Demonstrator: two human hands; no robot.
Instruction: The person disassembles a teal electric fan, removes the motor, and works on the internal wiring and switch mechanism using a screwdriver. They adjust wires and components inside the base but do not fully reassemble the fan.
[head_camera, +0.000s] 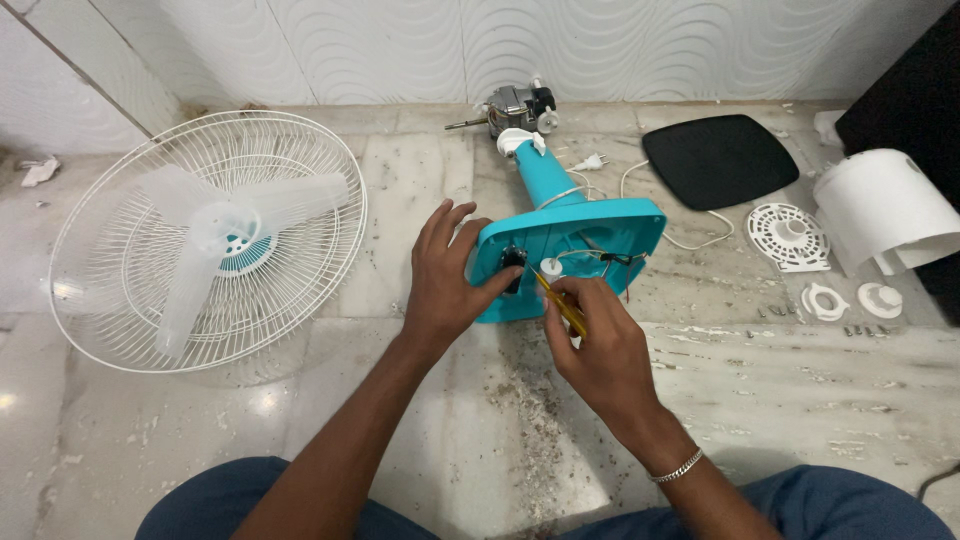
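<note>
Two hands are shown at the teal fan stand (570, 240), laid flat, its long axis pointing away toward the motor (515, 105); the left hand (445, 280) is spread on its base, and a yellow screwdriver (562, 308) is pinched by the right hand (600, 350).

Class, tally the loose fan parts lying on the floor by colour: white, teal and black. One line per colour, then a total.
White: 6 – grille with blades, curved cover, round vented disc, two small rings, plug
Teal: 1 – fan stand base
Black: 1 – square plate
Total: 8
</note>
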